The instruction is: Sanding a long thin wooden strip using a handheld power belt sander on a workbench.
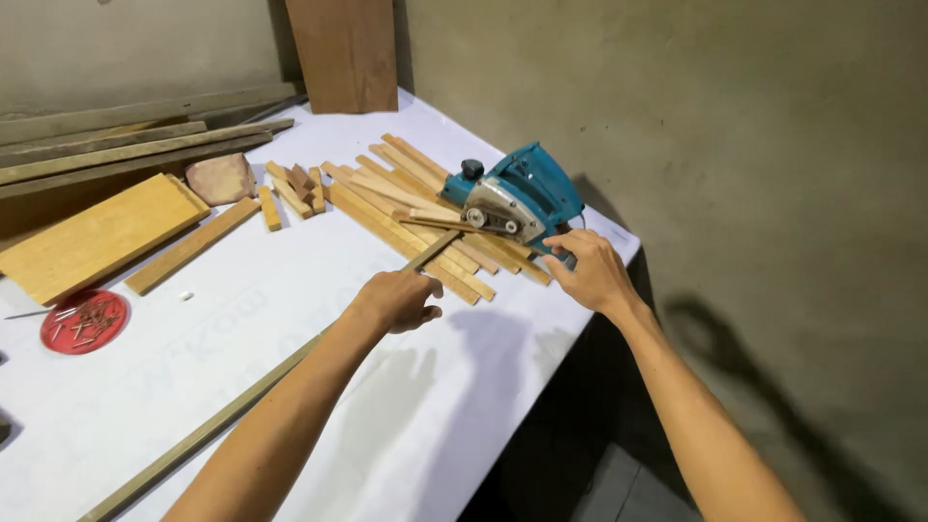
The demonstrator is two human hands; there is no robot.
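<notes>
Left hand [398,300] clenched on long wood strip [242,401], axis pointing up-right at teal electric planer [517,198]. Right hand [585,271] nearer, fingers loose at planer's rear, not gripping.

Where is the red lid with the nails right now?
In the head view, the red lid sits at the white table's left edge, just below the wide board.

I take the planer [517,198] as my landmark: it sits on a heap of sticks [416,203] near the surface's [387,425] far right corner. Just right of it rests my right hand [588,271]. Before it and to its left, my left hand [398,300] grips a long strip [222,416] running toward the near left. Far left of it lie a board [97,237] and a dish of nails [84,321]. Behind it, a plank [343,53] leans on the wall.
</notes>
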